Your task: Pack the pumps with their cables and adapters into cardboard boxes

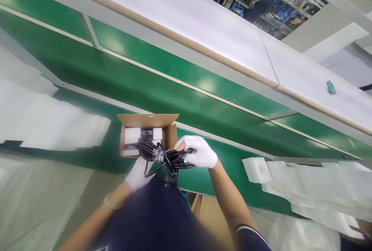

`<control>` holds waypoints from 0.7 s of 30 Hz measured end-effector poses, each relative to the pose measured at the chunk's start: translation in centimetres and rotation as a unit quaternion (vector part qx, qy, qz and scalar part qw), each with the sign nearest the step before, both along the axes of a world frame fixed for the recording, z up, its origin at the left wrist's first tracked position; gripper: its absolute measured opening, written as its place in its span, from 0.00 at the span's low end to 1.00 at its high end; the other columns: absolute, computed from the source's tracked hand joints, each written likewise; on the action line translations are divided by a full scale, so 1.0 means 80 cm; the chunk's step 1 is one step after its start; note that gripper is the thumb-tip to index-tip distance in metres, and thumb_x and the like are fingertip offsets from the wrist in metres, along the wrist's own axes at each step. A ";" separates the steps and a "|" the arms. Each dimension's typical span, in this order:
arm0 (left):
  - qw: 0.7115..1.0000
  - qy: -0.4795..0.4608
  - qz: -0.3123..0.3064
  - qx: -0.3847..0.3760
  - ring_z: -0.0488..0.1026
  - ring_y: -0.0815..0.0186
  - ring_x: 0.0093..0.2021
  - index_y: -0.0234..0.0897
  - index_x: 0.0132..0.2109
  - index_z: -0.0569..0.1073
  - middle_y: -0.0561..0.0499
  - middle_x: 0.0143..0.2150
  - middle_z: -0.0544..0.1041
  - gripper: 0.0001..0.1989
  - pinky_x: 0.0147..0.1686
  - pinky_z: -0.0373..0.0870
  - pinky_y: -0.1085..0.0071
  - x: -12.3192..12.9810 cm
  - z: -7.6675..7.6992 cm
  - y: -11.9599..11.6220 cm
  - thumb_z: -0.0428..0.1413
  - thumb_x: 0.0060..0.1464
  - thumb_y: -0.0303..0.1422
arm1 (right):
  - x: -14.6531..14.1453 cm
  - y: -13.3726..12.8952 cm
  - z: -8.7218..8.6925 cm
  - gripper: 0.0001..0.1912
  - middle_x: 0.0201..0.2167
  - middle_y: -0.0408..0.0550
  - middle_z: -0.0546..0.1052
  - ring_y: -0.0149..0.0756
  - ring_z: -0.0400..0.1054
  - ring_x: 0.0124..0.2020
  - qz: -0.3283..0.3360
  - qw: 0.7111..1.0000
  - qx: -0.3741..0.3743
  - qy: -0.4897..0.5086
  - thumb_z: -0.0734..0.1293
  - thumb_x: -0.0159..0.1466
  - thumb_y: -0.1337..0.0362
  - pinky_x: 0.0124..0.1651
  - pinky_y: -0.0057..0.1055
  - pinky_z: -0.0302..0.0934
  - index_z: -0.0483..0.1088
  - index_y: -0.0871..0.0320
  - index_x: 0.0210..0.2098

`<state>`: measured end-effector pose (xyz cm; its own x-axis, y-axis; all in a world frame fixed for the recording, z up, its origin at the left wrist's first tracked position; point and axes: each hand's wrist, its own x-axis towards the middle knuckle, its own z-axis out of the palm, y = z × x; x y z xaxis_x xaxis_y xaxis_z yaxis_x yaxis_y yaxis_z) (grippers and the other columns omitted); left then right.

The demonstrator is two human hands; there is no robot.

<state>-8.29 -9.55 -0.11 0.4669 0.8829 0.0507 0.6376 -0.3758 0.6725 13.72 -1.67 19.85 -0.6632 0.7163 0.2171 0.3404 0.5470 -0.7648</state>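
Note:
A bundle of black cables (157,154) with a clear plastic wrap around its middle hangs just over the near edge of an open cardboard box (148,119). My right hand (200,152), in a white glove, is closed on the bundle's right end. Under the bundle's left part is my left hand (140,174), also gloved; the cables and the box hide most of its fingers. Inside the box sit white foam blocks (132,135) and a dark item between them, partly covered by the cables. A small black part (171,177) shows below the bundle.
White foam sheets (64,123) lie on the green bench (221,165) at the left. More foam pieces (316,181) are at the right, with a foam block (257,169) nearest. A white shelf (180,7) runs above the bench. Flat cardboard (213,216) stands below.

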 end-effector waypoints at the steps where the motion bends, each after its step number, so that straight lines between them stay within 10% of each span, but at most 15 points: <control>1: 1.000 -0.022 -0.003 -0.010 0.68 0.51 0.54 0.39 0.54 0.71 0.41 0.52 0.72 0.21 0.54 0.66 0.56 -0.006 0.000 0.000 0.55 0.51 0.33 | -0.011 0.019 -0.009 0.05 0.30 0.46 0.76 0.32 0.70 0.31 0.007 0.998 -0.061 -0.012 0.66 0.56 0.67 0.37 0.27 0.64 0.71 0.58 0.33; 5: 0.995 -0.082 0.009 -0.054 0.67 0.53 0.56 0.37 0.55 0.69 0.42 0.54 0.71 0.21 0.57 0.64 0.55 -0.031 -0.001 0.000 0.52 0.54 0.34 | -0.048 0.085 -0.058 0.10 0.31 0.45 0.76 0.33 0.70 0.33 0.029 0.959 -0.270 -0.078 0.65 0.53 0.69 0.39 0.27 0.64 0.72 0.61 0.35; 11: 0.995 -0.089 0.045 0.022 0.72 0.57 0.49 0.35 0.45 0.75 0.43 0.47 0.76 0.13 0.52 0.69 0.58 -0.055 -0.010 -0.016 0.48 0.58 0.28 | -0.080 0.147 -0.117 0.13 0.35 0.45 0.76 0.35 0.71 0.38 0.023 0.919 -0.380 -0.105 0.66 0.53 0.64 0.43 0.29 0.64 0.74 0.62 0.37; 15: 0.986 -0.065 0.153 0.033 0.73 0.58 0.41 0.37 0.36 0.76 0.45 0.38 0.78 0.10 0.45 0.71 0.59 -0.069 -0.009 -0.030 0.49 0.57 0.29 | -0.083 0.164 -0.122 0.14 0.39 0.47 0.77 0.36 0.70 0.41 0.107 0.906 -0.380 -0.155 0.66 0.56 0.64 0.45 0.28 0.63 0.75 0.62 0.41; 21: 0.943 -0.184 0.213 -0.179 0.73 0.59 0.48 0.37 0.48 0.71 0.45 0.48 0.75 0.14 0.48 0.71 0.62 -0.066 0.026 -0.021 0.52 0.55 0.36 | -0.081 0.163 -0.111 0.14 0.40 0.48 0.77 0.35 0.71 0.41 0.178 0.899 -0.356 -0.182 0.63 0.58 0.67 0.45 0.29 0.63 0.74 0.63 0.43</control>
<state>-13.54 -11.23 1.99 0.0740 0.9777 -0.1966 0.3790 0.1548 0.9124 7.22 11.34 10.99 -0.8118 0.3164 -0.4907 0.5400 0.0872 -0.8371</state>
